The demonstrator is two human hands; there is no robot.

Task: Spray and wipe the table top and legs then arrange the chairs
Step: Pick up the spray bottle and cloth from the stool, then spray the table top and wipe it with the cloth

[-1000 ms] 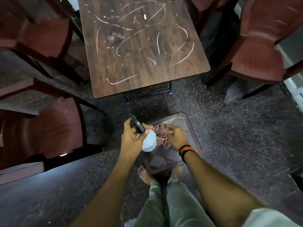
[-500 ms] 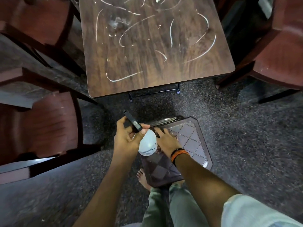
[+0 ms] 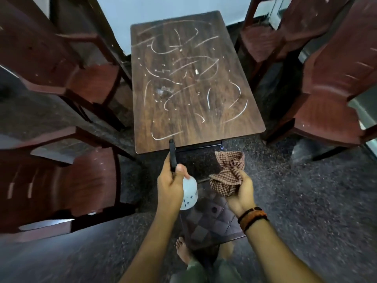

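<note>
Far to the left of the left hand (image 3: 170, 183), two dark red chairs (image 3: 61, 180) are standing one behind the other, the nearer one level with that hand, the farther one (image 3: 81, 78) well ahead of it and beside the table's left edge. The left hand is gripping a white spray bottle (image 3: 189, 194), fingers wrapping its neck and the thumb lying on top; the black nozzle (image 3: 172, 156) is pointing forward, its tip overlapping the near edge of the table (image 3: 234, 123). The table is sitting just ahead of both hands, its brown wooden top carrying white curved scribbles all over, and a black frame bar is showing under its near edge. Below and between the hands, a dark stool (image 3: 212, 225) with a diamond-patterned top is standing on the speckled floor (image 3: 306, 201), with a bare foot (image 3: 182, 250) beside it. The right hand (image 3: 241, 194) is grasping a bunched checkered cloth (image 3: 228, 174), palm turned inward, the cloth sticking up and forward out of the fingers; an orange and black band (image 3: 253, 218) is circling that wrist. To the right of the right hand, two more red chairs (image 3: 336, 99) are standing along the table's right side, the farther one (image 3: 265, 41) near the table's far corner.
</note>
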